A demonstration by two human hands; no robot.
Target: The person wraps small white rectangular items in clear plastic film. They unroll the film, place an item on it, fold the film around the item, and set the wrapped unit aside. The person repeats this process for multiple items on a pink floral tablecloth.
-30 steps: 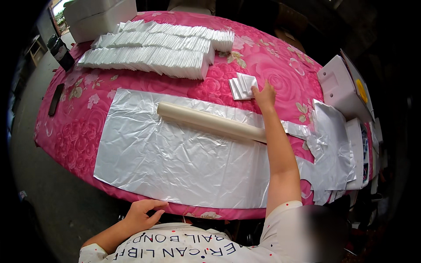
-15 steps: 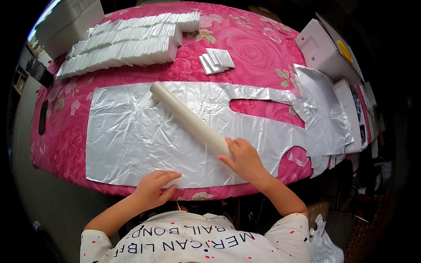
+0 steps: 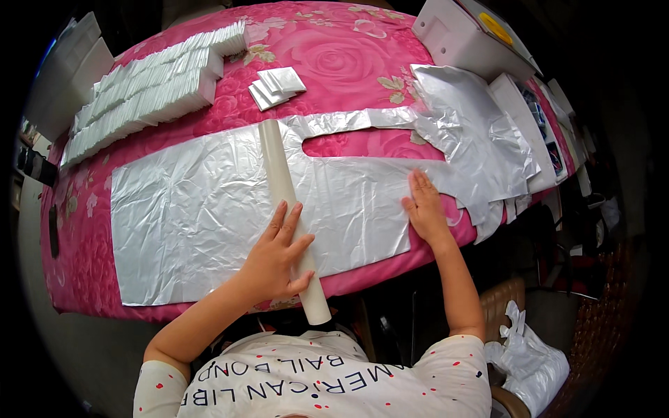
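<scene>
A thin, glossy white plastic sheet with cut-outs, shaped like a disposable apron (image 3: 188, 216), lies crinkled and flat across the table's front. Across it rests a long off-white tube (image 3: 280, 164), its near end sticking out past the table edge. On this tube lies my left hand (image 3: 279, 258), fingers spread over it. My right hand (image 3: 425, 209) is flat on the sheet near the right cut-out, fingers stretched out and holding nothing. More of these plastic sheets (image 3: 474, 125) lie layered at the right end.
A pink flowered cloth (image 3: 334, 56) covers the table. Rows of folded white plastic packets (image 3: 146, 90) stand at the back left, with a small pile of flat packets (image 3: 277, 87) beside them. White boxes (image 3: 474, 38) stand at the back right. A plastic bag (image 3: 533, 362) sits on a chair at right.
The tube has swung from a slant to nearly straight away from me. My right hand has left it and moved right onto the sheet; my left hand has come onto the tube.
</scene>
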